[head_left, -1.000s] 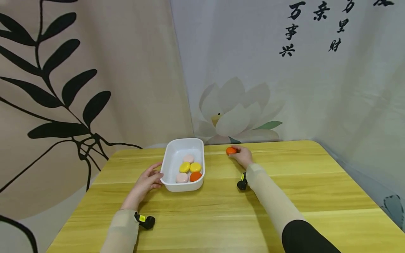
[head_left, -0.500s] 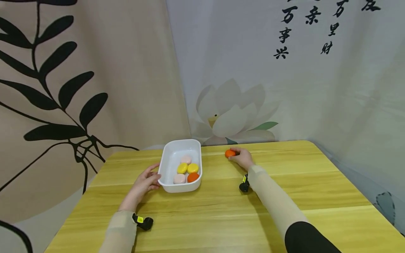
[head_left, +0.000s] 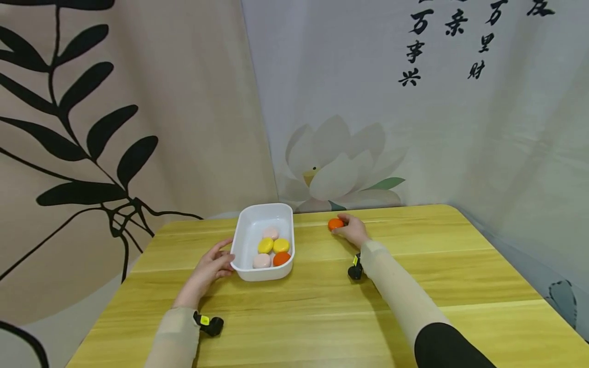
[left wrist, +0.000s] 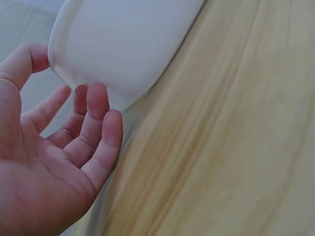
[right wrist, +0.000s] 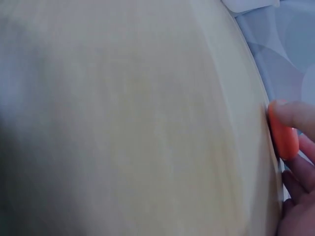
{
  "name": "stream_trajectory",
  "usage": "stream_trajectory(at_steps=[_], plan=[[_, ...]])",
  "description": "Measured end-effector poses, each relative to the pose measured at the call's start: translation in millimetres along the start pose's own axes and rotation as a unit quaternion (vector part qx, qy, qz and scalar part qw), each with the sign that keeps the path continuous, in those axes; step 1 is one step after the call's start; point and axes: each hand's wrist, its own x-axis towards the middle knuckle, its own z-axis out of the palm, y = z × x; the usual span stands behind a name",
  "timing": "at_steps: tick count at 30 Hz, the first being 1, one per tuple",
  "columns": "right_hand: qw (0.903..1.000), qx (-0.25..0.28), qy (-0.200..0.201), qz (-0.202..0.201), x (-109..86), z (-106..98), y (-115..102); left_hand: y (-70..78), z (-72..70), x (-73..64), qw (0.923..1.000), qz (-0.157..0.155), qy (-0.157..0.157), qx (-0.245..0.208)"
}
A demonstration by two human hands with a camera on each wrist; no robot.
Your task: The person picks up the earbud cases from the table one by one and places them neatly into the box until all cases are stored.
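A white rectangular tray (head_left: 264,274) stands left of centre on the wooden table. Inside lie two pale pink discs (head_left: 262,261), two yellow discs (head_left: 281,246) and one orange disc (head_left: 281,258), all smooth and rounded. My left hand (head_left: 212,266) holds the tray at its near left corner; in the left wrist view the thumb touches the rim and bent fingertips (left wrist: 97,96) meet the side wall. Right of the tray, near the table's far edge, my right hand (head_left: 354,230) pinches another orange disc (head_left: 336,224) between thumb and fingers. The right wrist view shows this disc (right wrist: 284,132) on edge, at the tabletop.
The wooden table (head_left: 294,327) reaches back to a hanging cloth (head_left: 207,102) printed with leaves, a lotus and characters. Its right edge slants away beyond my right arm. A small black camera (head_left: 209,324) is strapped to each wrist.
The head view has shifted slightly. My right hand and its orange disc have come a little nearer to me. The left hand stays at the tray's corner, and the tray's contents look the same.
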Motion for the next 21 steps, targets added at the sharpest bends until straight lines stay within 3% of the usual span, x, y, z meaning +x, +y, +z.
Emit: stream_trajectory(at_steps=[9,16,21], plan=[[0.9999,0.011,-0.008,0.009,-2.8,-4.6,-4.4,-2.7,-0.4,1.5,1.0,0.002,0.0,-0.001],[0.9981,0.051,-0.024,0.023,-4.1,-13.1,-12.7,-1.8,0.0,2.2,1.0,-0.005,0.004,-0.006],[0.9987,0.043,-0.024,0.013,-4.9,-19.1,-19.6,-1.5,0.1,1.9,1.0,-0.004,-0.001,-0.004]])
